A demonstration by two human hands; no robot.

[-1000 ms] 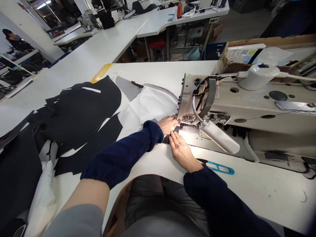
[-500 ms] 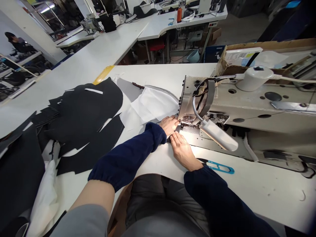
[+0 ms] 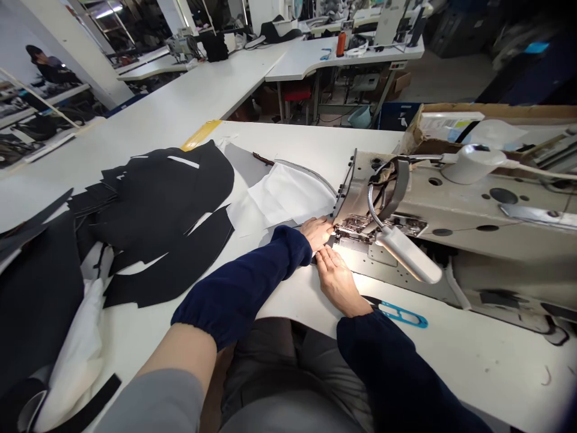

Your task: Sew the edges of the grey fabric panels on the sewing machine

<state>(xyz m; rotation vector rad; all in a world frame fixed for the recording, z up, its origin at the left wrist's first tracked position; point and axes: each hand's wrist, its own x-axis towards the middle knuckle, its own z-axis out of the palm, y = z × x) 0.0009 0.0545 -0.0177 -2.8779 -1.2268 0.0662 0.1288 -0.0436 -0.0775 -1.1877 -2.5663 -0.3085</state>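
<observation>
At the sewing machine (image 3: 406,192), my left hand (image 3: 316,232) lies with fingers stretched toward the presser foot (image 3: 354,228). It rests on a dark grey fabric piece (image 3: 314,260), mostly hidden under both hands. Just nearer to me, my right hand (image 3: 337,278) presses flat on the same piece, fingertips close to my left hand. Beyond them a white cloth piece (image 3: 293,195) with a grey curved edge spreads on the table. Blue-handled thread snips (image 3: 403,314) lie right of my right wrist. A white lamp (image 3: 412,255) lights the needle area.
Black cut fabric pieces (image 3: 166,192) are heaped on the left, beside a crumpled white cloth (image 3: 76,355). Yellow tape (image 3: 201,135) marks the white table (image 3: 288,304). A cardboard box (image 3: 412,129) stands behind the machine. A person (image 3: 51,66) sits far left.
The view has shifted, so the table and machine appear slightly farther right and lower. Both hands stay on the fabric beside the presser foot, with little visible movement.
</observation>
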